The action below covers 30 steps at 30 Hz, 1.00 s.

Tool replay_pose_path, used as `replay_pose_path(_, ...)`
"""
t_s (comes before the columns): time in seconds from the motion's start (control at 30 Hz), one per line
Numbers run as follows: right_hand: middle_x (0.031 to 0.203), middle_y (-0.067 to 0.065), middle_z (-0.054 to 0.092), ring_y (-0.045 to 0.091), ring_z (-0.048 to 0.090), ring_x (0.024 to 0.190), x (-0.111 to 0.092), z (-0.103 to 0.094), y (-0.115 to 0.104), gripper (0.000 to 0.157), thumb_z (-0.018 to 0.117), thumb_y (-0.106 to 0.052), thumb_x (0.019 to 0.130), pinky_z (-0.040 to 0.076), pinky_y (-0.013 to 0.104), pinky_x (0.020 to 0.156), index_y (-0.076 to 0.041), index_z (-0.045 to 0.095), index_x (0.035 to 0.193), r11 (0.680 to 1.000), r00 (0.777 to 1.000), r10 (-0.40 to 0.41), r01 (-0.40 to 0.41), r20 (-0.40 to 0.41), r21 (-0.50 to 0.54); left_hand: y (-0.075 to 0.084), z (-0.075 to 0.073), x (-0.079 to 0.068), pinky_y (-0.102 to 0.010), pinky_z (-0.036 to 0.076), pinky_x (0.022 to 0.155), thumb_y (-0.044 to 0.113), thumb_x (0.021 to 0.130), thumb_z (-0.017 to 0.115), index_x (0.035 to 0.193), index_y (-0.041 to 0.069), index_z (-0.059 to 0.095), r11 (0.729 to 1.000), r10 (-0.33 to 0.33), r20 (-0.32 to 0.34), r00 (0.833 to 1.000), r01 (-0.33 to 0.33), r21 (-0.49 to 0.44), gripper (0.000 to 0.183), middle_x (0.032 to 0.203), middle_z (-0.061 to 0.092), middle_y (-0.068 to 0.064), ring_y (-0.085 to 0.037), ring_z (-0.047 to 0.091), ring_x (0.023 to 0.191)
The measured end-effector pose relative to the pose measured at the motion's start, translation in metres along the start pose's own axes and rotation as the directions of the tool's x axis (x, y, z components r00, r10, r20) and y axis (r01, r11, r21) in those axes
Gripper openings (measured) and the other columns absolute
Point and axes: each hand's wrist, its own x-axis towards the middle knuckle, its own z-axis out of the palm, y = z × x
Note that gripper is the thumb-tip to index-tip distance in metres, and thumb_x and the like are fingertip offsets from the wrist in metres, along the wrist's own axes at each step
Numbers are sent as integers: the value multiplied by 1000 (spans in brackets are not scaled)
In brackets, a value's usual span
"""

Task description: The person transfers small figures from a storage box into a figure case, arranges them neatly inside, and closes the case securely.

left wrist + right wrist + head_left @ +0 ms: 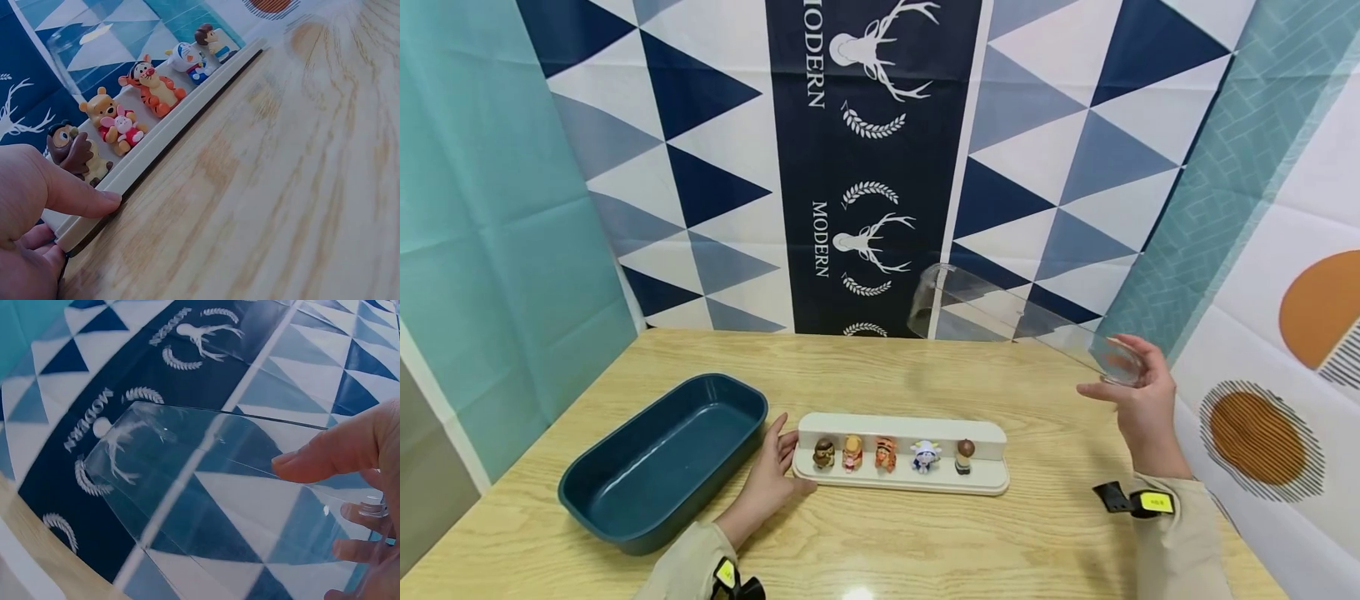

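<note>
A long white display base (902, 425) lies on the table with several small figurines in a row along it: an owl (75, 150), a yellow bear holding a piglet (106, 115), an orange striped tiger (153, 90), a white-and-blue figure (190, 62) and a brown-haired one (215, 44). My left hand (767, 471) grips the base's left end, thumb on the front edge and fingers around the end. Up at the right, my right hand (1150, 408) holds a clear plastic cover (1015, 321) by its right end. The cover tilts, its far end higher, above and behind the base.
Left of the base stands a deep dark-blue tub (662, 454), close to my left forearm. A wood-grain table (880, 542) carries everything. Patterned cloth (865, 167) hangs behind the table, with more cloth at both sides.
</note>
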Motion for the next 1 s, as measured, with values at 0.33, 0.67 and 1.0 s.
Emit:
replay_pose_path(0.33, 126, 10, 56, 20, 59, 107, 6, 22, 30, 76, 47, 41, 64, 56, 28, 83, 0, 53, 128, 951, 966, -116, 41, 233, 305, 0, 0, 0, -59, 27, 111, -29, 65, 72, 154, -7, 5, 1000, -16, 7, 1000, 16, -17, 114, 145, 33, -39, -54, 28, 138)
replay_pose_path(0.67, 131, 11, 57, 24, 59, 114, 8, 29, 61, 73, 51, 37, 64, 53, 39, 93, 4, 50, 128, 892, 855, -256, 31, 450, 450, 1, -1, 2, -58, 27, 111, -30, 65, 71, 154, -6, 5, 999, -26, 11, 1000, 26, -32, 114, 146, 33, -38, -53, 28, 138)
replay_pose_path(1.0, 134, 11, 54, 26, 54, 119, 4, 42, 72, 69, 64, 31, 64, 48, 41, 99, 3, 49, 125, 904, 753, -283, 1, 594, 428, 0, -1, 1, -57, 28, 111, -29, 66, 72, 154, -6, 5, 999, -25, 7, 1000, 25, -20, 114, 145, 34, -38, -53, 28, 138)
